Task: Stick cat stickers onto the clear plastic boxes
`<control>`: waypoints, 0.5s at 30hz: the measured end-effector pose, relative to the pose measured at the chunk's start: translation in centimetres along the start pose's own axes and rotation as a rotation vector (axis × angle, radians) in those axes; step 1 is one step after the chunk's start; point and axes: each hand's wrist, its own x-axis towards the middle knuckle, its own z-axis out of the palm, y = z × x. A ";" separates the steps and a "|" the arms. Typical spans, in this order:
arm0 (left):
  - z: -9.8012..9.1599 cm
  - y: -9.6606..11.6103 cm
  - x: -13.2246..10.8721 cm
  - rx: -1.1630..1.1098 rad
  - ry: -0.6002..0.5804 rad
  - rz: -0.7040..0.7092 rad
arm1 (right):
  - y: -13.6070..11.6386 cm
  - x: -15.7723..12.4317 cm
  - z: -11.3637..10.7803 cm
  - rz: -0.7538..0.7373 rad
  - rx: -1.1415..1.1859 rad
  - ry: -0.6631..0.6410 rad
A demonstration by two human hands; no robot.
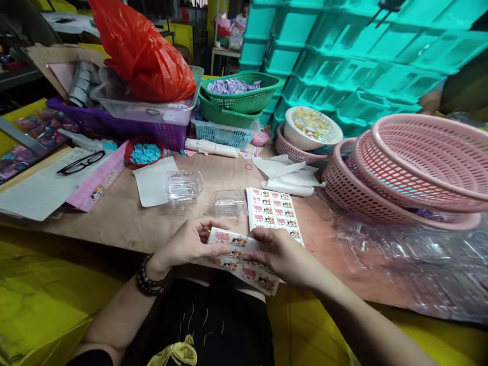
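Note:
A sheet of stickers (230, 266) with cartoon cats and pink lettering is held tilted over the table's front edge. My left hand (192, 241) grips its left end, thumb on top and fingers behind. On the upper right part of the sheet, my right hand (280, 252) closes with its thumb across the printed face. Just beyond the hands lies a stack of similar sticker sheets (272, 206). Two clear plastic boxes stand nearby: one box (230, 202) right behind the held sheet, the other box (184, 185) farther left, partly on white paper (150, 185).
Pink baskets (343, 185) and clear plastic packaging (430, 254) occupy the right side. Teal crates (343, 56) rise behind. A red dish of blue pieces (145, 152), glasses (82, 161), a purple basket (168, 134) and a red bag (148, 61) are at left. Crumpled white paper (290, 175) lies mid-table.

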 end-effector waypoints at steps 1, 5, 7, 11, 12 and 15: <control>0.1 -0.4 0.1 -0.104 0.025 -0.011 | 0.4 0.0 0.1 0.022 0.084 -0.009; 0.8 -1.5 0.4 -0.288 0.017 -0.043 | 1.2 -0.3 -0.3 -0.012 0.023 0.028; 1.3 -1.7 0.5 -0.304 -0.001 -0.032 | 1.1 -0.4 -0.4 -0.071 -0.018 0.119; 1.9 -2.3 0.6 -0.240 0.032 0.022 | 1.3 0.0 0.2 -0.107 0.165 0.235; 1.9 -2.5 0.6 -0.198 0.056 0.038 | 1.4 0.1 0.5 -0.116 0.199 0.264; 2.0 -3.3 0.6 -0.066 0.128 0.068 | 1.8 0.4 1.3 -0.190 0.158 0.378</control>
